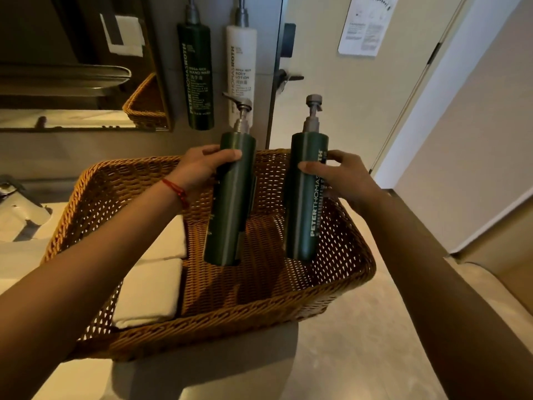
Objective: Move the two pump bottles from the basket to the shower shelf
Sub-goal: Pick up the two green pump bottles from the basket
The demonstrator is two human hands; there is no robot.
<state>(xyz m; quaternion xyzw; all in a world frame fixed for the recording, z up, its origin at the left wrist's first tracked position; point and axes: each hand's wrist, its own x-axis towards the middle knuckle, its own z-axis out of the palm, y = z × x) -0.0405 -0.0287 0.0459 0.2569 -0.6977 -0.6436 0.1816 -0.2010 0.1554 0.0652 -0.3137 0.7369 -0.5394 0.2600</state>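
Note:
Two tall dark green pump bottles stand upright over a brown wicker basket [340, 287]. My left hand [199, 166] grips the left pump bottle [227, 215] near its top. My right hand [343, 176] grips the right pump bottle [305, 209], which bears white lettering, at its upper body. Both bottle bases sit low inside the basket; I cannot tell whether they touch its bottom. No shower shelf is in view.
Folded white towels [150, 293] fill the basket's left side. A green hand-wash bottle [197, 79] and a white lotion bottle [240, 67] hang on the wall behind. A mirror [72, 67] is at left, a door with a handle [288, 77] at right.

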